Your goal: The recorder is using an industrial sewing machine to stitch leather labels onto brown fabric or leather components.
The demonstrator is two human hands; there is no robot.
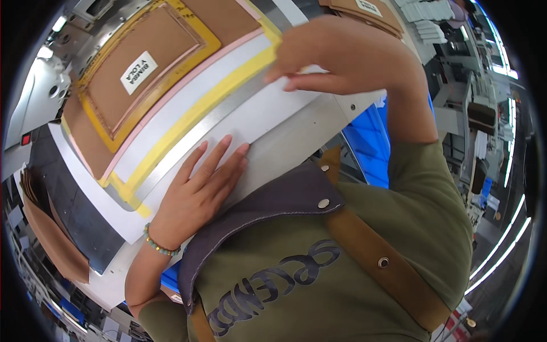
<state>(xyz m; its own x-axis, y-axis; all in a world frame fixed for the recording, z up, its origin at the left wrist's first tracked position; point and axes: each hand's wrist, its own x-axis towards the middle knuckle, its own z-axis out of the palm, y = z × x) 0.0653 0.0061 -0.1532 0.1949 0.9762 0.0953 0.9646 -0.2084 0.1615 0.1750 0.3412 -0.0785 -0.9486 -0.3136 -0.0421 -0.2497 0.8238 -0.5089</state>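
Note:
A brown panel (239, 20) lies on the worktable, edged by a pink strip (188, 91). On it sits a yellow-rimmed frame (208, 43) around a brown inner piece with a white label (138, 73). Nearer me are a white band, yellow tape (194, 117) and a shiny grey strip (188, 139). My left hand (205, 188) rests flat, fingers spread, over the grey strip and a white sheet (265, 117). My right hand (325, 54) is bent down at the tape's right end, thumb and fingertips close together; what they grip, if anything, is hidden.
A stack of brown panels (373, 14) stands at the far right. Blue bins (367, 142) sit below the table edge (307, 128). At left are a dark board (80, 211), folded brown pieces (54, 233) and a white machine (37, 85).

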